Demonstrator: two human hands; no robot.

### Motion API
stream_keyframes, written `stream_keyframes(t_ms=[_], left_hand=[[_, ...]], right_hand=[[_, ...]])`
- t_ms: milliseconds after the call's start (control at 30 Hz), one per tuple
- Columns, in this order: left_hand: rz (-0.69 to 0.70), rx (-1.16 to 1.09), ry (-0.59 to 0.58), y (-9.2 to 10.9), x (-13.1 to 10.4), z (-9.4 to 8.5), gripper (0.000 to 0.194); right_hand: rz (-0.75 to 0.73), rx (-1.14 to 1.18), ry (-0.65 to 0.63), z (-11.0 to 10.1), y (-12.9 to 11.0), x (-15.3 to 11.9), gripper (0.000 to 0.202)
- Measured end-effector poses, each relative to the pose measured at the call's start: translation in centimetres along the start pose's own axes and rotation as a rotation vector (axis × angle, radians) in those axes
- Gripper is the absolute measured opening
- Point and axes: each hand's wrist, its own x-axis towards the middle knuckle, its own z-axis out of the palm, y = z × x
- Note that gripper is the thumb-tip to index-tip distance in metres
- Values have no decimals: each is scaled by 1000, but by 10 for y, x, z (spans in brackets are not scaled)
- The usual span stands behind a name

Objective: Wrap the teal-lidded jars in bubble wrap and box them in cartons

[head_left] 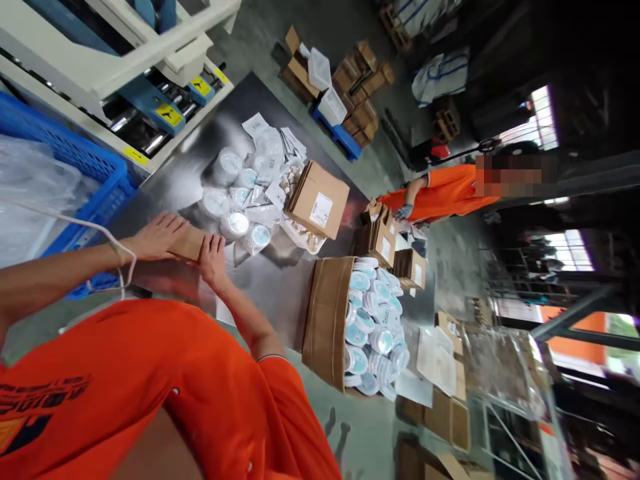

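A small brown cardboard box [189, 244] lies at the near side of the metal table [235, 283], held between my hands. My left hand [159, 237] is laid over its left end with the fingers together. My right hand [213, 259] grips the right end, fingers bent over the edge. Just beyond are several round tubs in clear wrapping [235, 225], white printed packets [270, 167] and small metal fittings [291, 179]. A stack of flat cardboard pieces with a white label [319, 200] rests partly over a tray of fittings [303, 237]. The box's underside is hidden.
A large open carton [327, 320] full of round white tubs [375, 323] stands on the right. To the left are a blue crate [95, 160] with plastic bags and a roller machine [165, 107]. Across the table, a person in orange [445, 193] stands by stacked cardboard [377, 237].
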Motion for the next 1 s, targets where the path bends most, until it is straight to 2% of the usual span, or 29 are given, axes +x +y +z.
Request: stream_keyframes(t_ms=[100, 200, 300, 400, 467, 533, 600, 667, 733, 800, 900, 1000], left_hand=[[-135, 90, 101, -31, -19, -8, 98], [-351, 151, 211, -48, -22, -20, 112], [-566, 114, 308, -52, 3, -32, 121], [-659, 51, 397, -56, 45, -41, 120], [-632, 57, 446, -63, 68, -40, 117], [-582, 79, 461, -72, 83, -31, 112], [-538, 61, 404, -84, 87, -13, 106], [-509, 0, 283, -96, 86, 11, 100], [-512, -51, 192, -107, 83, 34, 96], [-531, -66, 180, -115, 80, 51, 97], [-529, -56, 198, -120, 77, 63, 99], [-520, -27, 159, -120, 75, 63, 102]], right_hand=[[-71, -37, -11, -16, -17, 51, 97], [-245, -93, 9, -41, -27, 118, 94], [-418, -138, 14, -68, -19, 188, 93], [-525, -149, -23, -91, 5, 249, 97], [-498, -153, -42, -105, 26, 281, 101], [-370, -154, -45, -118, 48, 307, 106], [-184, -152, -21, -129, 66, 325, 110], [-63, -155, 18, -135, 81, 337, 112], [-29, -163, 38, -137, 91, 342, 111], [-20, -160, 31, -135, 101, 342, 111], [35, -135, 33, -132, 117, 339, 106], [133, -91, 74, -132, 130, 349, 103]])
